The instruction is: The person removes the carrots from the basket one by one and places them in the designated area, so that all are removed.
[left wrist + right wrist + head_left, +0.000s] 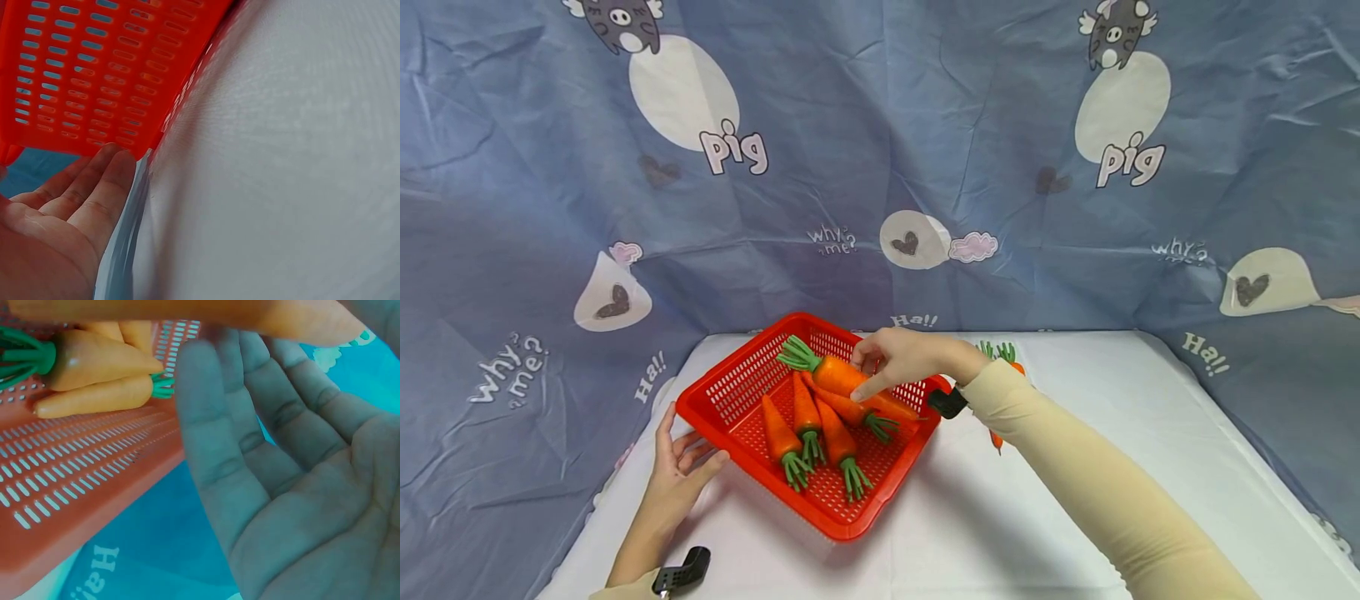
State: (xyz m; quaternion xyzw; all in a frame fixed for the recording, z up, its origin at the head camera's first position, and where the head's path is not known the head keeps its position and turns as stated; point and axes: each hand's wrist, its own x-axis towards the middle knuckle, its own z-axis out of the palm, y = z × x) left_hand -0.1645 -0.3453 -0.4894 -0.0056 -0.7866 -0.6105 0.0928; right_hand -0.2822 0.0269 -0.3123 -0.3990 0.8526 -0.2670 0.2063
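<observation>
My right hand (904, 357) reaches over a red perforated basket (848, 531) and pinches a large orange carrot (837, 375) with a green top. That carrot lies slanted above the others, its green end toward the basket's back left. Beneath it, several smaller carrots (779, 429) rest on the basket floor, most with their green tops toward the front. My left hand (676, 483) is at the basket's left corner, fingers extended against the outside. In the left wrist view, the fingertips (119, 164) touch the lower edge of the basket wall.
More carrots (1017, 367) lie on the white tabletop (970, 533) at the right, partly hidden behind my right forearm. A blue-grey printed cloth (850, 167) hangs behind the table and along both sides.
</observation>
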